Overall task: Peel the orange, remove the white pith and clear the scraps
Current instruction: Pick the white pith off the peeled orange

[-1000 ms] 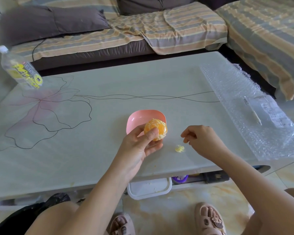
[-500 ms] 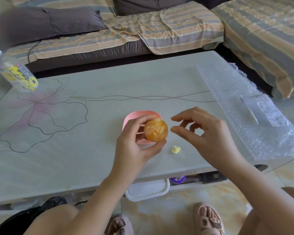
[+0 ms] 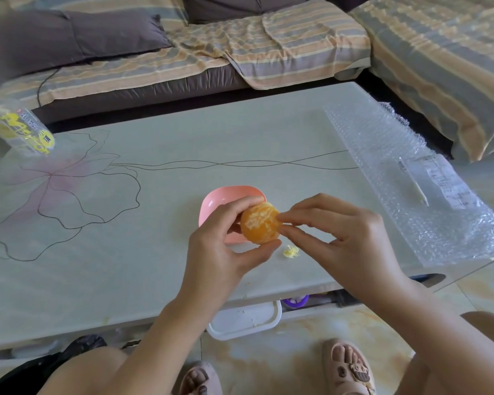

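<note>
Left hand gripping a peeled round orange with white pith streaks above a pink plastic dish, right hand fingertips pinching the fruit's side, small yellow pith scrap on the pale glass table

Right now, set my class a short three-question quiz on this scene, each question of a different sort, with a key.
1. True or false: the left hand grips the orange.
2. What colour is the dish on the table?
3. Where does the loose pith scrap lie? A in the dish; B on the table; C on the bubble wrap.
Key: 1 true; 2 pink; 3 B.
</note>
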The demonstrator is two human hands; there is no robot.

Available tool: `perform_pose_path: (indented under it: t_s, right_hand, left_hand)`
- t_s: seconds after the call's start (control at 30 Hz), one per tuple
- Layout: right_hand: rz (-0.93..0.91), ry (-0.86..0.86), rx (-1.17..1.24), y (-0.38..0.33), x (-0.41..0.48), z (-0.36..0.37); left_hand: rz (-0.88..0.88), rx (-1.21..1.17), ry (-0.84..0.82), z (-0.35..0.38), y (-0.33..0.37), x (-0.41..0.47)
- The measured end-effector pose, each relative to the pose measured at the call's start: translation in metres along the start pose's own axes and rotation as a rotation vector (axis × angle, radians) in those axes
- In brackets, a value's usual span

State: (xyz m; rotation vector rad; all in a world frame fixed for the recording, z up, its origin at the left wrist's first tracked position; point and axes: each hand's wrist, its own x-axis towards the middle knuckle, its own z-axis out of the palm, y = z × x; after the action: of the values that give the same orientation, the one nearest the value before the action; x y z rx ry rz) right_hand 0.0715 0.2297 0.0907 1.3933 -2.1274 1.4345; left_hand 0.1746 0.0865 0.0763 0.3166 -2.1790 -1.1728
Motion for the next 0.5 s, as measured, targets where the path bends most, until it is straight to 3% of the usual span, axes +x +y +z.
perform_pose_path:
  t_s: [0.17,0.5]
  right_hand:
    - [-0.086,0.046,-0.112,0.001,-0.001,0.003]
    - [-0.043,0.064,-0.107,-0.009,-0.004,0.012]
  left_hand:
    - [0.041,0.062,-0.006,-0.002,-0.003,0.000]
    - [0.127,0.298,0.026,0.002,-0.006,-0.001]
